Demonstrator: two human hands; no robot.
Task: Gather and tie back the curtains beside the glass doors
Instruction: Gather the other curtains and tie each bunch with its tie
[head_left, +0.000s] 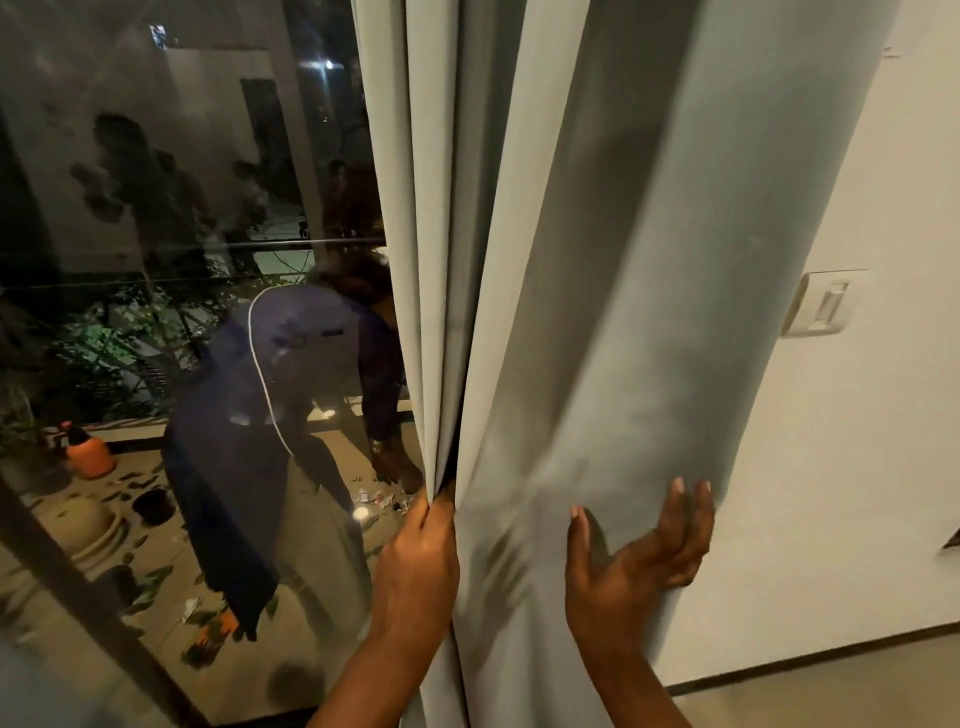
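Gripping the gathered inner folds, the left hand (415, 551) is seen pinching one grey curtain (623, 312) at its left edge, fingers curled into the pleats. One right hand (639, 551) is pressed flat-open against the curtain's right side, fingers straight, cupping the fabric from behind; nothing is clenched. Two hands counted, one curtain, hung between the glass door (156, 208) on the left and the white wall (857, 467) on the right. One wall switch (818, 306) is noted just beside the curtain. Through the glass one bent-over person (270, 415) is seen outside, partly hidden by the curtain edge, plus one orange spray bottle (88, 452) and several pots, count unclear from reflections. Curtain top and bottom are cut off; left fingertips are hidden in folds
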